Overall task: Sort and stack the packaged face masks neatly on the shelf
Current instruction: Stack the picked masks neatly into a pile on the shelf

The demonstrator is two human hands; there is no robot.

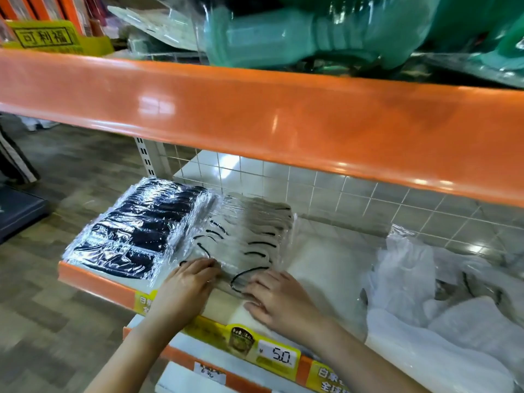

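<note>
While the row of grey face masks lies lengthwise on the lower shelf at the centre of the frame, its near end is pressed from both sides by the two hands. The left hand is laid flat with fingers extended against the left corner of the clear wrapping, and the right hand is spread with straight fingers on the right corner; nothing is pinched by either. Just beside the grey row, to its left and touching it, a row of black face masks is seen in the same shiny film. At the lower right of the frame a loose heap of white masks in crumpled plastic is left unsorted on the same shelf.

The packs are judged to be light and soft, with slack film that is likely to be slippery and to slide under a flat palm. A stack of such packs can be expected to sag or fan out if lifted by one end, so it is best taken at both long edges, or pushed along the shelf. Black ear loops are visible under the film and should not be pulled. A yellow price label is fixed on the orange shelf edge below the hands.
</note>
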